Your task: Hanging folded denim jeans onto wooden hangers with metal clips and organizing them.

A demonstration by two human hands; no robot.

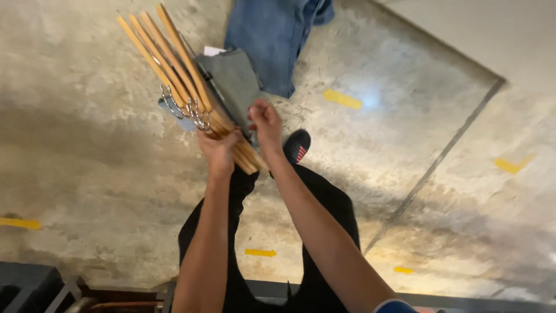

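My left hand grips a bundle of several wooden clothes hangers with metal hooks, held out in front of me and fanned up to the left. My right hand is closed next to the bundle, pinching the edge of a grey garment that hangs behind the hangers. A blue denim garment lies on the concrete floor beyond them.
Below me are my black trousers and a black shoe on the mottled concrete floor. Yellow tape marks dot the floor. A dark seam runs diagonally at right. Dark metal framing sits at the lower left.
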